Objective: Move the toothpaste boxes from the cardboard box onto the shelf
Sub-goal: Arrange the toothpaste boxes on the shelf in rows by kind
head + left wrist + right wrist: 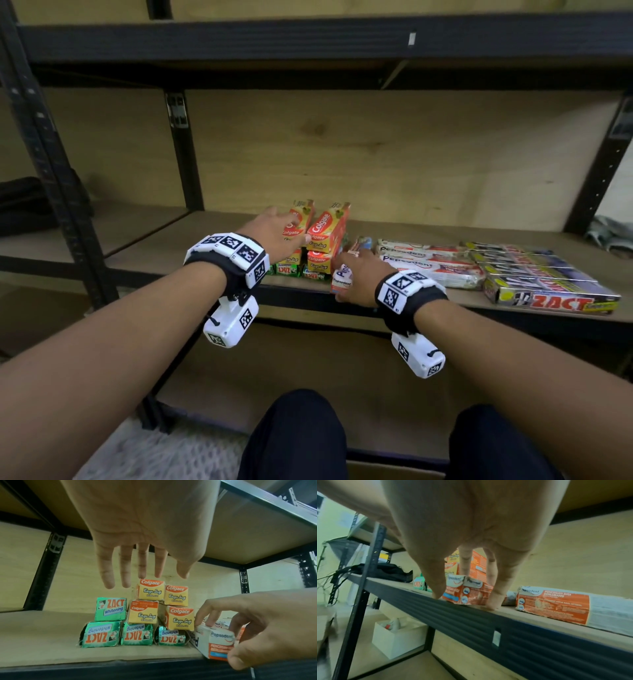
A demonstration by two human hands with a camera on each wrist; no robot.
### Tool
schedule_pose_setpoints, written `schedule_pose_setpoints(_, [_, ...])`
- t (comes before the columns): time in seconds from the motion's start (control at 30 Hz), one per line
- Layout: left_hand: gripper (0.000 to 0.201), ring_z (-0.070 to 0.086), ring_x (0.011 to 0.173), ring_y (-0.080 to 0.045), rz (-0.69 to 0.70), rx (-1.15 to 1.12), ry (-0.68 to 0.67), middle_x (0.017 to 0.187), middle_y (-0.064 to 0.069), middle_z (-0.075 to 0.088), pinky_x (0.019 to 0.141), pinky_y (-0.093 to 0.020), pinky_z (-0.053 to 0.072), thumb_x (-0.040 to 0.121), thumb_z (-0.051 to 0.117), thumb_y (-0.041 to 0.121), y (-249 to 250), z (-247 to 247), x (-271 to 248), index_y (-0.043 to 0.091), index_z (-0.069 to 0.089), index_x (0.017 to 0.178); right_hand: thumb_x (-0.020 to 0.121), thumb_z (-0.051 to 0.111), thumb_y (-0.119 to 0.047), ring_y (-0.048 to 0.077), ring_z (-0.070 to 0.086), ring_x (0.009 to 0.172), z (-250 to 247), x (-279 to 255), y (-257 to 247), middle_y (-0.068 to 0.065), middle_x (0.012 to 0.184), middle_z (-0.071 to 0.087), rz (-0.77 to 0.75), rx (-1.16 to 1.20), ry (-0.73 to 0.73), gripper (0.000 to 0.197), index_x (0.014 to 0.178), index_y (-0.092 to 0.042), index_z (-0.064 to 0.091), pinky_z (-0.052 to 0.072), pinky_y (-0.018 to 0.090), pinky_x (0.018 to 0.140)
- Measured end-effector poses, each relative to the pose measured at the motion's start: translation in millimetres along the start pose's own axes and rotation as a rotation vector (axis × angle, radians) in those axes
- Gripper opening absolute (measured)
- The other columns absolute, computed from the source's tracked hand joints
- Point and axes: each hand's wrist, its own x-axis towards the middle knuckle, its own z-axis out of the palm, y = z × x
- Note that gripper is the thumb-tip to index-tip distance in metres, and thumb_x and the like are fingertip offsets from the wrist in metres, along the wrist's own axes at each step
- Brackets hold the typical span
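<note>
On the wooden shelf [205,246] stands a stack of orange Colgate boxes [325,236] on top of green ZACT boxes [101,634]. My left hand [284,229] reaches over this stack with straight fingers [142,566], whose tips touch the top Colgate box [150,589]. Just right of the stack, at the shelf's front edge, my right hand [352,277] grips a small white-and-orange Pepsodent box [219,646]. Its fingers curl over the top and the thumb is at the near end. The same Pepsodent box [467,593] rests on the board.
Long Pepsodent boxes [428,263] and yellow-black ZACT boxes [548,291] lie in rows to the right. A black bag [385,572] sits on the neighbouring shelf at left. A white box [397,637] stands on the lower level. The upper shelf beam [308,37] runs overhead.
</note>
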Motion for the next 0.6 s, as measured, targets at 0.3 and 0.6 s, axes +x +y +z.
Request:
schedule_pose_setpoints(0.3, [0.027, 0.056, 0.101, -0.013, 0.253, 0.035, -0.053, 0.112, 0.005, 0.05, 0.087, -0.037, 0.051, 0.091, 0.055, 0.051, 10.2, 8.5, -7.6, 0.034, 0.056, 0.111, 0.072, 0.078, -0.043, 0.027, 0.059, 0.095, 7.7, -25.4, 10.8, 0.006, 0.131, 0.036, -0.079, 0.141, 0.144, 0.044, 0.101, -0.037, 0.045, 0.057, 0.039, 0.078])
schedule_pose_setpoints(0.6, [0.035, 0.052, 0.088, -0.003, 0.427, -0.098, -0.092, 0.114, 0.006, 0.06, 0.084, -0.024, 0.044, 0.091, 0.065, 0.033, 41.2, 22.5, 1.7, 0.027, 0.059, 0.125, 0.064, 0.084, -0.009, 0.014, 0.057, 0.092, -44.7, -64.3, 56.7, 0.003, 0.116, 0.046, -0.074, 0.388, 0.255, 0.068, 0.113, -0.039, 0.047, 0.051, 0.021, 0.067])
